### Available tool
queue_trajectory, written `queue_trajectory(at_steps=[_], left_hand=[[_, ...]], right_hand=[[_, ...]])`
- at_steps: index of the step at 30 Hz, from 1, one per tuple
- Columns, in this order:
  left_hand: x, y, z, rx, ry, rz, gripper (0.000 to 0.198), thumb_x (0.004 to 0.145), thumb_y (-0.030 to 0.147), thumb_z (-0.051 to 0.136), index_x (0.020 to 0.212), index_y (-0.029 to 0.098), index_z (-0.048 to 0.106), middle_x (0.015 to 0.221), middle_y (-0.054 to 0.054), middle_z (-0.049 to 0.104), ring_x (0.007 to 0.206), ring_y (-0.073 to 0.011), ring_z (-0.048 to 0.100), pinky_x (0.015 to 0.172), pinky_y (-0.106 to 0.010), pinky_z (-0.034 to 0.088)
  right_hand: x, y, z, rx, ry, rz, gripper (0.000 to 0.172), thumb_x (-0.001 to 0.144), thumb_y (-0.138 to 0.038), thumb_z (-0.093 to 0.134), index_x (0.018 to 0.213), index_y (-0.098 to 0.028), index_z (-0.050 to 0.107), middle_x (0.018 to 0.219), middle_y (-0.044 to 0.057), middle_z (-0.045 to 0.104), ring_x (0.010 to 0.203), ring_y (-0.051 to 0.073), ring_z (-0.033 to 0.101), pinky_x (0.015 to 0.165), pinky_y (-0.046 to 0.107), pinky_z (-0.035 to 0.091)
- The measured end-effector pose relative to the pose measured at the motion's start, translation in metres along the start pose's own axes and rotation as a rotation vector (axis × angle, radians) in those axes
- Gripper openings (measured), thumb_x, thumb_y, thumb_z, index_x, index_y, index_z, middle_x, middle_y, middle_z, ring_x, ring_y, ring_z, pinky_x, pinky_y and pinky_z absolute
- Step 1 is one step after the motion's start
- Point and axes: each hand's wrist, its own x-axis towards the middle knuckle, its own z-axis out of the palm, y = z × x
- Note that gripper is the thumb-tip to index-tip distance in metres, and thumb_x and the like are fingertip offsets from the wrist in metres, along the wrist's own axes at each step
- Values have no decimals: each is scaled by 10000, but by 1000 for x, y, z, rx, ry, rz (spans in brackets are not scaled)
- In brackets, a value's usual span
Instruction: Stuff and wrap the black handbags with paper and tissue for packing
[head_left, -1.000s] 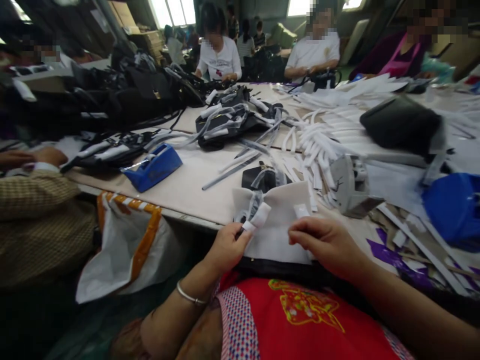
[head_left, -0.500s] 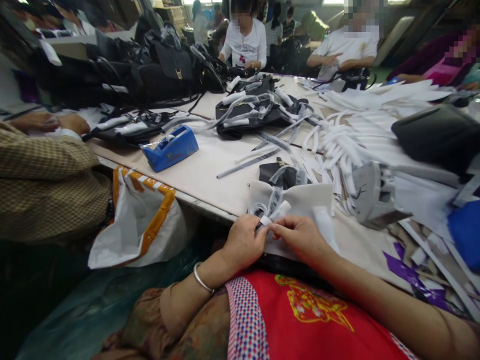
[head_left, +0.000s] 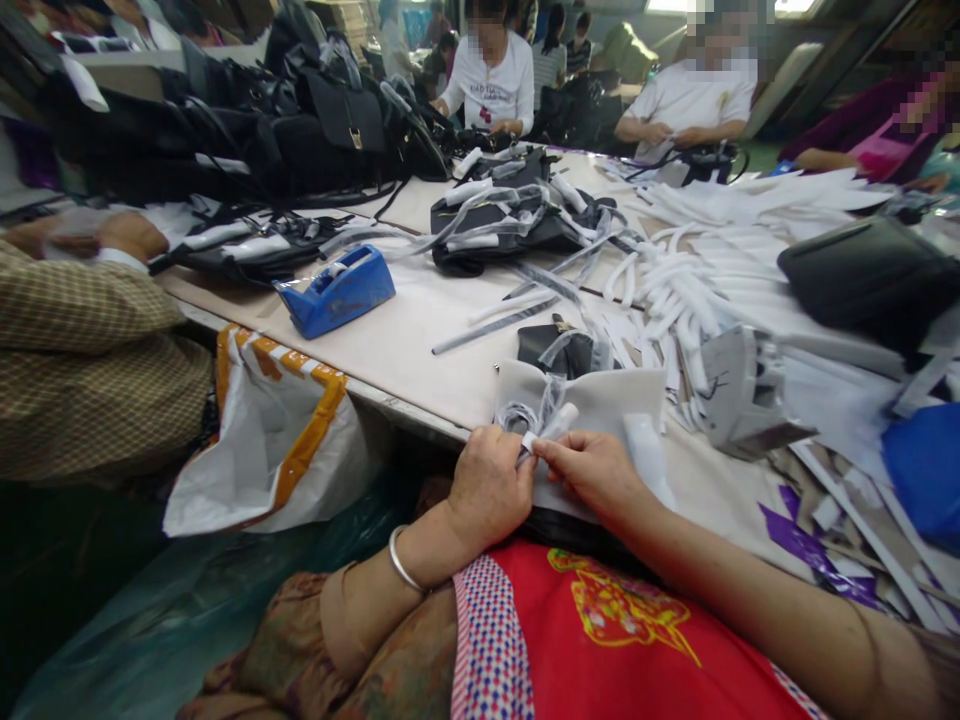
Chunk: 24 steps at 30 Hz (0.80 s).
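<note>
My left hand [head_left: 491, 485] is closed around a strap wrapped in white foam [head_left: 556, 424], near the table's front edge. Thumb and fingers of my right hand [head_left: 592, 470] pinch the same white wrapping where it meets the left hand. Under and behind both hands lies a bag covered by a pale sheet [head_left: 626, 390], with a coil of clear-wrapped strap [head_left: 517, 415] on it. The bag's small black part [head_left: 551, 348] shows just beyond the sheet.
A blue tape dispenser [head_left: 341, 290] stands left, a grey one [head_left: 750, 390] right. Wrapped black bags [head_left: 502, 220] and white foam strips [head_left: 675, 280] lie farther back. A white sack [head_left: 255, 440] hangs at the left edge. A co-worker's checked sleeve [head_left: 90, 350] is at far left.
My right fingers have shifted slightly left along the white wrapping, closer to my left hand. The co-worker's hands at far left have moved a little left.
</note>
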Motion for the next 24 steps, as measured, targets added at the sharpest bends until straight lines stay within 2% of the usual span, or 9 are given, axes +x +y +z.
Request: queue_trajectory(at_steps=[2,6,10,14,18,22,24], left_hand=[[0,-1,0,-5,-3,2,175,922,245,507,804,159,602,829,-106,612,835,-247,550,805,-389,443],[1,-4,0,-65,0,-31,164,913,220,512,779,163,587,799,-89,602,807,-227,554,778,-357,443],[2,-4,-2,-147,-4,-57,174,915,221,519,773,162,600,793,-80,609,806,-215,562,769,-338,432],[5,-8,-3,-311,-31,-84,207,928,266,529,802,154,649,801,-61,636,806,-195,573,758,-309,426],[9,-17,-5,-599,-198,-190,305,931,391,540,873,146,711,783,-34,656,750,-173,571,682,-272,422],[12,-25,-7,-954,-344,-287,347,888,438,603,1001,137,733,894,-44,693,790,-174,584,690,-250,439],[13,-29,-6,-1133,-410,-329,364,872,432,629,1042,125,727,885,-49,693,756,-158,579,686,-241,439]], right_hand=[[-2,-2,0,27,-12,8,394,723,-513,696,539,-176,603,409,-31,484,371,80,367,374,221,248],[-8,-1,-2,187,-94,89,225,676,-376,741,703,-159,693,538,-22,585,418,78,419,383,204,326],[-10,4,-4,345,-156,150,208,674,-337,750,729,-147,688,563,-25,592,415,64,426,400,200,393],[-9,2,-5,283,-117,105,166,706,-290,727,729,-130,693,577,-9,623,392,70,473,391,200,379],[-7,-5,-6,209,-88,29,110,729,-225,686,762,-126,719,655,0,664,423,71,500,410,199,376],[0,-1,-8,157,-117,-134,184,746,-282,678,843,-137,738,690,8,688,502,98,524,462,216,390],[3,1,-9,107,-125,-223,192,748,-325,685,776,-141,729,675,12,685,558,115,543,508,225,396]])
